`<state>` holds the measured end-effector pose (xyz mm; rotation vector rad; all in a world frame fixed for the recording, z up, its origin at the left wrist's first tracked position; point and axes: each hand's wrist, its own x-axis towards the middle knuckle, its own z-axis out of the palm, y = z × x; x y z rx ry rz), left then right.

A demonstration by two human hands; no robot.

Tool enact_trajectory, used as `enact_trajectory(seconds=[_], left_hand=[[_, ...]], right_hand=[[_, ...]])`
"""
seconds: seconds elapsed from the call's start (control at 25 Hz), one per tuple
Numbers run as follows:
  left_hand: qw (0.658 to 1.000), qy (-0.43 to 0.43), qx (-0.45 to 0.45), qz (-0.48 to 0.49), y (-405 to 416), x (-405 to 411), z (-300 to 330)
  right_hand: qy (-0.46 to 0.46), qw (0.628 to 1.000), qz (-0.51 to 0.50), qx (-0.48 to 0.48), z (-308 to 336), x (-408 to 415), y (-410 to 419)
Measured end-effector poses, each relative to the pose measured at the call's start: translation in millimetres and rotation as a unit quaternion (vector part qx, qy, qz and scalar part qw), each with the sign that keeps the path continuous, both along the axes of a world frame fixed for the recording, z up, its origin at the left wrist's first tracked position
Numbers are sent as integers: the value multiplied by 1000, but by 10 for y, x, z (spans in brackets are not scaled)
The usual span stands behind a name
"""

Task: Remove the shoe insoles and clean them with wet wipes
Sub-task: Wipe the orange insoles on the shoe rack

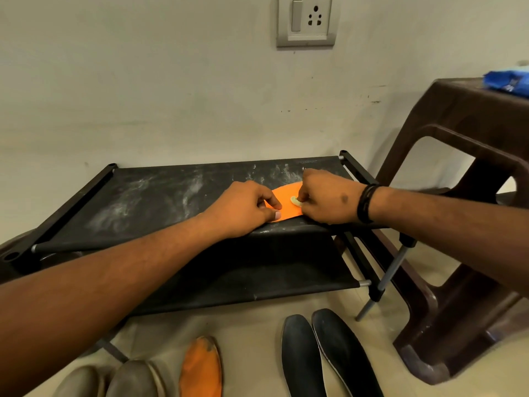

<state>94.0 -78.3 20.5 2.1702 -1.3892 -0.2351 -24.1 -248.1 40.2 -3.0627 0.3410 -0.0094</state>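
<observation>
An orange insole [286, 209] lies flat on the top shelf of the black shoe rack [160, 202]. My left hand [243, 210] presses on its near end, fingers curled with the thumb along its edge. My right hand [326, 196] pinches a small balled-up wet wipe [294, 200] against the insole's surface. A second orange insole [200, 368], dirty along its edges, lies on the floor below. Two dark insoles [320, 353] lie side by side on the floor to its right.
Grey shoes [114, 381] stand at the bottom left on the floor. A brown plastic stool [469, 202] stands right of the rack, with a blue wipes pack [508, 83] on top. The rack's top shelf is streaked with white dust. A wall socket [305, 20] is above.
</observation>
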Motion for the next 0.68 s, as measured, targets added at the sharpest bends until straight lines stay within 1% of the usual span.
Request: enact_trajectory(seconds=[0.2, 0.32, 0.48, 0.52, 0.6, 0.68], left_hand=[[1000, 1, 9, 1, -4, 1, 3], [1000, 1, 13, -1, 0, 6, 4], [1000, 4, 7, 0, -7, -7, -2], [1000, 5, 9, 1, -3, -8, -3], [1000, 6, 15, 4, 7, -3, -5], [1000, 4, 17, 6, 0, -4, 5]], right_hand=[[-40, 999, -24, 22, 14, 44, 121], [-40, 996, -11, 80, 64, 33, 169], [-35, 997, -75, 7, 58, 44, -12], [-33, 997, -64, 13, 56, 43, 22], [-11, 998, -17, 60, 62, 11, 162], [-6, 997, -24, 73, 82, 31, 134]])
